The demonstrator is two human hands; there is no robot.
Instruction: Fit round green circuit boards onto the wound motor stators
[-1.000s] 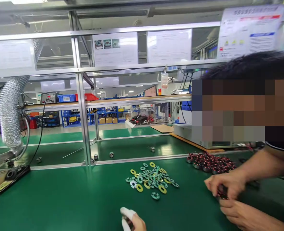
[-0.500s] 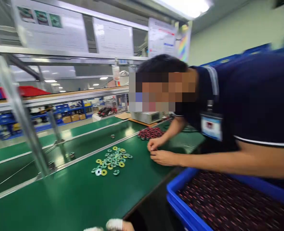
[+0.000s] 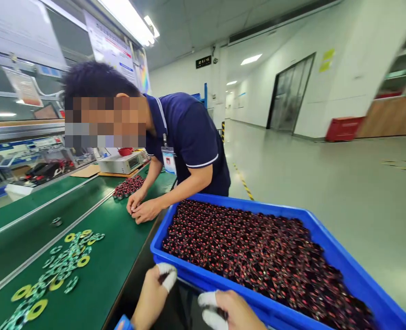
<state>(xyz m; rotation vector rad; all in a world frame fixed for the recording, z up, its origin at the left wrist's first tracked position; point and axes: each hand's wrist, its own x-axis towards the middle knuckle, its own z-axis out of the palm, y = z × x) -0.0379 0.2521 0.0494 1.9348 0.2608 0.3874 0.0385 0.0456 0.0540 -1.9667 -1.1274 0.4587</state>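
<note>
My left hand (image 3: 152, 298) is low in the view, just in front of the near wall of a blue bin (image 3: 340, 261). Its thumb and forefinger wear white finger cots and pinch a small dark piece. My right hand (image 3: 228, 311) is beside it, under the bin's front edge. Its cot-covered fingers are curled round something dark that I cannot make out. The bin is heaped with several small dark red wound coils (image 3: 254, 247).
A green bench (image 3: 99, 284) runs along the left, with several green and yellow rings (image 3: 67, 263) scattered on it. A co-worker in a dark blue shirt (image 3: 189, 137) leans over it, both hands (image 3: 141, 208) together beside a cluster of coils (image 3: 129, 185). Open floor lies to the right.
The view has swung right from the bench to the blue bin. My hands, earlier only partly seen at the bottom edge, now both show in front of the bin.
</note>
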